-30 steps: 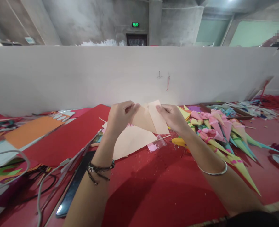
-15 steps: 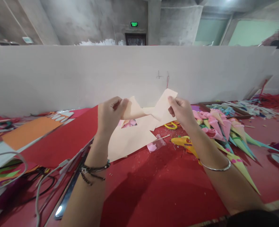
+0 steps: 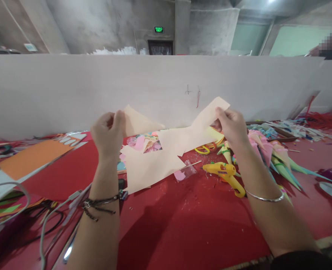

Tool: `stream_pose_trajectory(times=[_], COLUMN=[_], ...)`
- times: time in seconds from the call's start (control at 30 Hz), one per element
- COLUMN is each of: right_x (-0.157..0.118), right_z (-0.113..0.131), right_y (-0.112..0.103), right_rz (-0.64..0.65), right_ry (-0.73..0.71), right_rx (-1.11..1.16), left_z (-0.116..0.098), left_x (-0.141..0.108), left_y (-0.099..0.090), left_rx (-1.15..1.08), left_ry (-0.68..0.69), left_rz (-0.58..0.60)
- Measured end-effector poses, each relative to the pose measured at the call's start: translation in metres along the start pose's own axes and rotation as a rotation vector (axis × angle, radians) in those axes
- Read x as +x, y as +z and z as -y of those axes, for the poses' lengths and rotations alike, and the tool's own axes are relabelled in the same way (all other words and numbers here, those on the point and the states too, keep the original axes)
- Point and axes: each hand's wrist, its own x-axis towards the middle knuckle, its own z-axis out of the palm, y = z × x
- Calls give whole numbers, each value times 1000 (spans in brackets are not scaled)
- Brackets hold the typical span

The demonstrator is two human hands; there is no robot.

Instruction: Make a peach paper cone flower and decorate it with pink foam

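Note:
My left hand [image 3: 109, 131] pinches a small cream paper piece [image 3: 140, 123], raised in front of the white board. A longer cream paper piece [image 3: 205, 122] is pinched at its upper right end by my right hand [image 3: 232, 125]. The two held pieces are apart, with a gap between them. Below them, another cream paper sheet [image 3: 153, 167] lies on the red table [image 3: 191, 225]. Just right of that sheet are a thin stick and a small clear plastic bag [image 3: 190, 167]. A yellow glue gun [image 3: 225, 173] lies below my right hand.
Yellow-handled scissors [image 3: 202, 150] and paper scraps lie behind the sheet. Pastel paper cones [image 3: 284, 168] are piled at the right, near a tray. Red [image 3: 62, 170] and orange [image 3: 36, 155] sheets, cables and a phone edge are at the left. The white board [image 3: 70, 90] stands behind.
My hands have moved apart, left hand leftward and right hand rightward and slightly up. The paper between them, which met or overlapped near the middle, now shows as two separated pieces.

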Motion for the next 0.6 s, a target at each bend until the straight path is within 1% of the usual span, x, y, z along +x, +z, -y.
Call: stream_pose_trajectory(times=[0.03, 0.07, 0.13, 0.17, 0.2, 0.23, 0.33, 0.4, 0.47, 0.53, 0.6], right_x=[0, 0, 0, 0, 2, 4, 17, 25, 28, 25, 17], right_z=[1, 2, 6, 8, 10, 11, 9, 4, -3, -11, -18], right_y=[-2, -2, 5, 12, 21, 32, 73, 103, 131, 154, 171], right_rz=[7, 52, 223, 341, 447, 517, 679, 763, 817, 825, 788], right_ry=[4, 9, 14, 12, 8, 0, 32, 89, 156, 205, 217], right_rx=[-17, -64, -200, -276, -315, -327, -358, -364, -354, -328, -292], left_z=[2, 4, 7, 8, 9, 9, 10, 12, 15, 17, 17], left_x=[2, 3, 5, 5, 5, 5, 5, 6, 7, 8, 9], left_y=[-2, -4, -7, -7, -7, -7, -7, -9, -12, -15, -18], left_rx=[8, 15, 18, 12, 4, 1, 12, 29, 50, 69, 81], left_ry=[-20, -44, -93, -111, -123, -133, -137, -134, -133, -149, -175], left_rz=[-20, -34, -36, -25, -16, -9, 33, 104, 165, 174, 154])
